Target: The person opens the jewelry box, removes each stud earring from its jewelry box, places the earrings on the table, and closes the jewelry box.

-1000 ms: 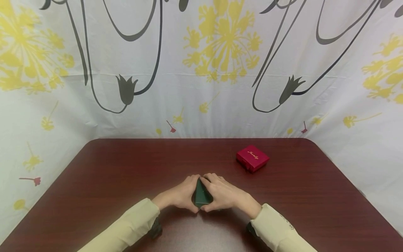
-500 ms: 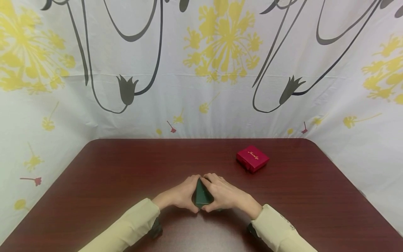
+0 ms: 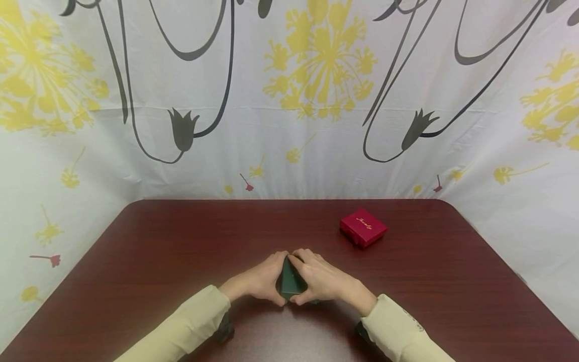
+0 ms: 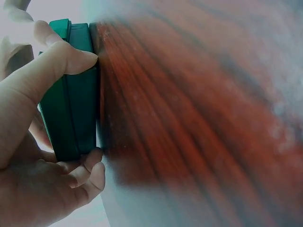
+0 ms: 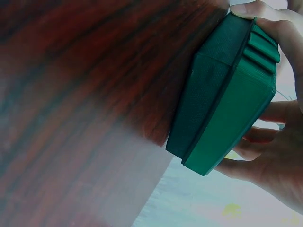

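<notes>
A small dark green lidded box (image 3: 291,284) sits at the middle of the table between the two hands. In the left wrist view, the left hand (image 3: 261,278) holds the box (image 4: 79,111), its thumb on the near side and its fingers curled at the far end. From the other side, the right hand (image 3: 323,277) grips it, thumb at the near end and fingers round the back. The right wrist view shows the box (image 5: 229,101) with a seam between lid and base and a ridged catch on one face. The hands hide most of it in the head view.
A red box (image 3: 363,228) with gold lettering lies farther back to the right on the dark reddish-brown table (image 3: 190,236). Behind the table hangs a white curtain (image 3: 253,100) printed with flowers. Dark bands show under both sleeves.
</notes>
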### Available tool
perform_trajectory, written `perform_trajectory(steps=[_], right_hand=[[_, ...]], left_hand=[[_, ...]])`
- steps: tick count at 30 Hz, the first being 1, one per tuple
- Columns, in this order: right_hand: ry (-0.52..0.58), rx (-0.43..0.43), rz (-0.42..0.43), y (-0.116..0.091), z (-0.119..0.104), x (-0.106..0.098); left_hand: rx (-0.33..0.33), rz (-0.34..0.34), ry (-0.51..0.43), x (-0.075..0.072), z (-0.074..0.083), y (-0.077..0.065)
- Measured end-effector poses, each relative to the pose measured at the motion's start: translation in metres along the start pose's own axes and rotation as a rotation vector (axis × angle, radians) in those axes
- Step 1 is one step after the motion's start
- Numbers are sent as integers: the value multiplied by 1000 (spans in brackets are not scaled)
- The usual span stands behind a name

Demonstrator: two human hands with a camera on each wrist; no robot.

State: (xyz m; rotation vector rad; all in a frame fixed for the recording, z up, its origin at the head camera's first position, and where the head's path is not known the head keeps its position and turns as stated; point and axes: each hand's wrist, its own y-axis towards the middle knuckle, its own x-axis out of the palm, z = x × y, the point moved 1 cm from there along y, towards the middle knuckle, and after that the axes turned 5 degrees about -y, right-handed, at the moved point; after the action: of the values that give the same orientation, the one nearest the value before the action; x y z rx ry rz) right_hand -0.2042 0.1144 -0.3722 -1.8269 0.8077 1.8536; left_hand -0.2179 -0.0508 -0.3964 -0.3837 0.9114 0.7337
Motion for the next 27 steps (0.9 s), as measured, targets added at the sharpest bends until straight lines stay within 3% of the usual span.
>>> perform_trajectory(steps=[27], right_hand=[[40, 1, -50, 1, 2, -4]], left_hand=[[-16, -22, -6, 1, -1, 1]])
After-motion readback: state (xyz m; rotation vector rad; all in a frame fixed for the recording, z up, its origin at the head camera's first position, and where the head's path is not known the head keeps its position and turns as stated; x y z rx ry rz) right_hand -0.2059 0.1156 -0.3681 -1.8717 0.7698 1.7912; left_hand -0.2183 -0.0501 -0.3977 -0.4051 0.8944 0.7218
